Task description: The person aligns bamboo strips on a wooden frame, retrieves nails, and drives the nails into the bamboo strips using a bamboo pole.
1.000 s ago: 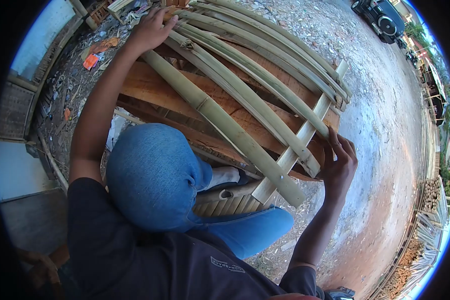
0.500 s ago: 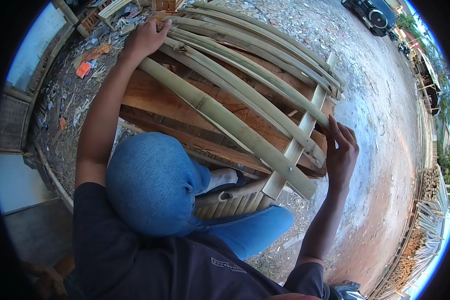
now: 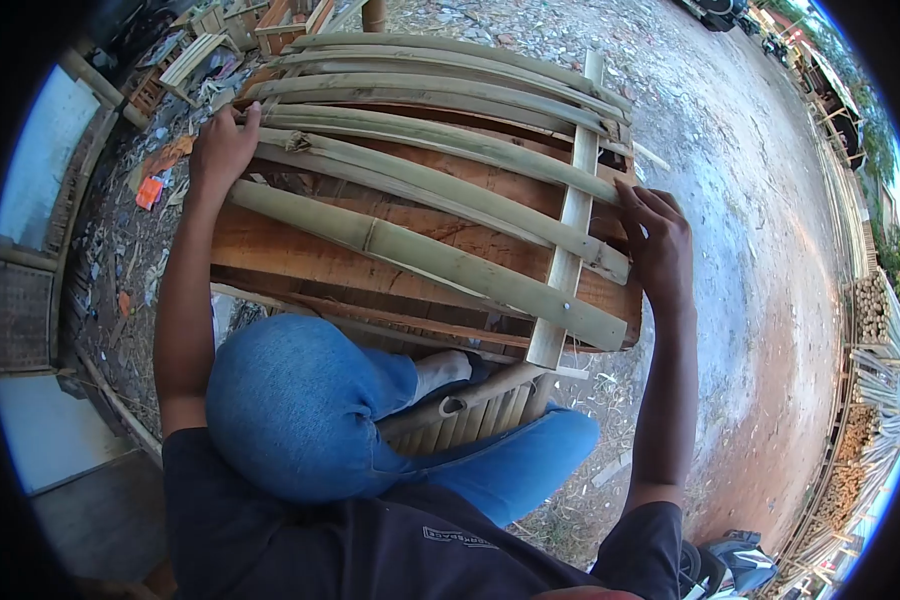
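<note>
Several split bamboo slats lie side by side over a reddish-brown wooden plank (image 3: 270, 245), with a flat bamboo crosspiece (image 3: 573, 222) beneath their right ends. My left hand (image 3: 225, 150) is closed at the left end of one bamboo slat (image 3: 440, 145). At that slat's other end, the fingers of my right hand (image 3: 660, 235) are bent around the tip, just beyond the crosspiece. Nearest my knee, the front slat (image 3: 420, 248) has a small nail head near its right end. Another slat (image 3: 410, 185), with a split knot at its left end, lies between these two.
My bent knee (image 3: 290, 400) rises close to the bench's near side. Below the plank shows a bamboo-slatted seat (image 3: 475, 415). Wooden crates (image 3: 290, 25) stand far left amid litter. Stacked poles (image 3: 850, 440) line the right side, and a motorcycle (image 3: 730, 565) is at lower right.
The view has shifted, so the slats appear farther left and more level. Both hands stay at the ends of the same slat.
</note>
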The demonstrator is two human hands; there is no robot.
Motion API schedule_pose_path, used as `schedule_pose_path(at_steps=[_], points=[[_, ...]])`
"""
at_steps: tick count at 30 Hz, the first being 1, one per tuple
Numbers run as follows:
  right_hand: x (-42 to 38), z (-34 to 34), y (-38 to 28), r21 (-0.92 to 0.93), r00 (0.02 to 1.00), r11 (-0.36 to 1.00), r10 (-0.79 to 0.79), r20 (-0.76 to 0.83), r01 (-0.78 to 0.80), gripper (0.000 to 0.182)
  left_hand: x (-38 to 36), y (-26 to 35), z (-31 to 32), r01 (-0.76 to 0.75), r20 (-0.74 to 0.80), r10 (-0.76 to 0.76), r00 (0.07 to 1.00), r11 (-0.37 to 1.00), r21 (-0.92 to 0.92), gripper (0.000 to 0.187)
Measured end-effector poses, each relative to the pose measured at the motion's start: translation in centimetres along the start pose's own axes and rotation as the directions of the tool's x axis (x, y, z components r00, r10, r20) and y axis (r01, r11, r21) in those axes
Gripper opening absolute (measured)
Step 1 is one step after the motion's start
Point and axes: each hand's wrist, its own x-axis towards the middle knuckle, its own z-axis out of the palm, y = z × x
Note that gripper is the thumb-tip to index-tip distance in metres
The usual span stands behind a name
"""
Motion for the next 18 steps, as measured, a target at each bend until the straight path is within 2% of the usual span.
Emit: schedule_pose_path(at_steps=[8,11,18], points=[[0.1,0.7,0.7,0.011,1.000,1.000,0.018,-0.010,-0.018,0.039,-1.1,0.8,-0.8,0.000,0.000,0.000,1.000,1.000,0.004,0.056],[-0.2,0.8,0.7,0.024,0.999,0.999,0.044,-0.018,-0.044,0.041,-1.5,0.9,-0.6,-0.026,-0.068,0.025,0.997,1.000,-0.016,0.056],[-0.4,1.2,0.8,0.049,0.996,0.995,0.086,-0.025,-0.085,0.042,-1.6,0.8,-0.7,-0.027,-0.051,0.025,0.998,0.999,-0.046,0.056]])
